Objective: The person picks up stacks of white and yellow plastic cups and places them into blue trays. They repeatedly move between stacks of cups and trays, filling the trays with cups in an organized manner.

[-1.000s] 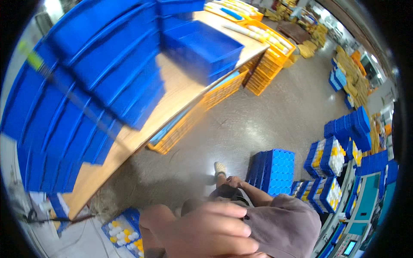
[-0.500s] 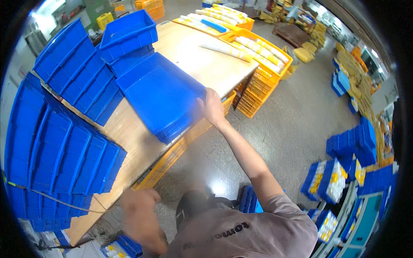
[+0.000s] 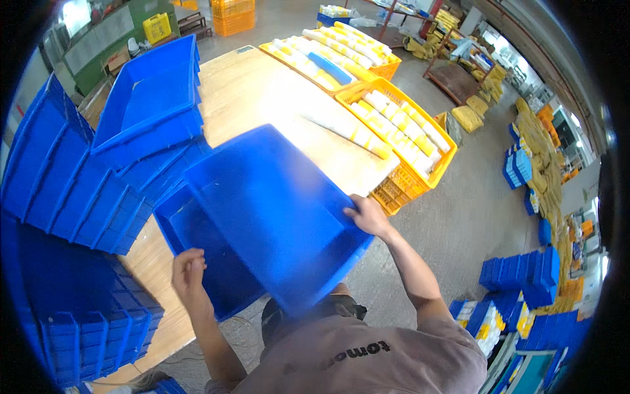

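Note:
Near the table's right edge, an upper blue plastic bin point(image 3: 275, 203) is tilted above a lower blue bin point(image 3: 213, 262), overlapping much of it. My right hand point(image 3: 369, 215) is closed on the upper bin's right rim, thumb on the inner side. Over the left rim of the lower bin, my left hand point(image 3: 189, 272) has its fingers curled. Whether it grips that rim is not clear. The near part of the upper bin is blurred.
Stacked blue bins point(image 3: 85, 328) crowd the table's left side, with another bin point(image 3: 154, 98) behind. Yellow crates point(image 3: 413, 184) with white-and-yellow rolls stand at the far right, near a loose roll point(image 3: 351, 134) on the wooden table point(image 3: 230, 85). More blue bins point(image 3: 522, 276) sit right.
The upper blue bin has come up and tilted toward me, and the lower bin now shows under it. My left hand has risen from low beside the table to the lower bin's rim.

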Available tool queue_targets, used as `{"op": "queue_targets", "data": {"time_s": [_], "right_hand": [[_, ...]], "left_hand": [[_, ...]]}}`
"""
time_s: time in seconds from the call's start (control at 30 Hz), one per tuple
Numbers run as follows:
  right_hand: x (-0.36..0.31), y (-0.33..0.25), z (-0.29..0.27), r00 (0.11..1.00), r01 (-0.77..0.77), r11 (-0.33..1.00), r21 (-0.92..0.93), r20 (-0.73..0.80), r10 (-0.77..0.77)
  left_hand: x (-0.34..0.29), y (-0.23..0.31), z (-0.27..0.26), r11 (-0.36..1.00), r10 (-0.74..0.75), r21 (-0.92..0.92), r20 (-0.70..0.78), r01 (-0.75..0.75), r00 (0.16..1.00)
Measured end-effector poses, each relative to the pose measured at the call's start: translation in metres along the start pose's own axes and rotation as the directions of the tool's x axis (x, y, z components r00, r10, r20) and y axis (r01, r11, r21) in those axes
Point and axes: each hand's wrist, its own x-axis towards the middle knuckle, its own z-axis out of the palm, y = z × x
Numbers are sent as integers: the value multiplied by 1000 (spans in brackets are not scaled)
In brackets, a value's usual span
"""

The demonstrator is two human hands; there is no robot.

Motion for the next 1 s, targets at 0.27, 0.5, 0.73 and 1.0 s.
{"op": "queue_targets", "data": {"time_s": [0.27,0.5,0.73,1.0], "right_hand": [[87,177,-23,996,-92,995,-33,14,93],[220,288,-62,952,219,934,-281,-149,-268],[303,359,-92,979,-140,990,-13,147,140],[264,324,-203,999,46,999,-18,31,-45]], "left_hand": [[51,-182,185,852,-490,136,-135,506,861],[44,-185,318,704,-330,557,-293,441,897],[54,-184,442,691,-388,500,-354,523,851],[165,-131,545,980,-149,105,-164,167,975]]}}
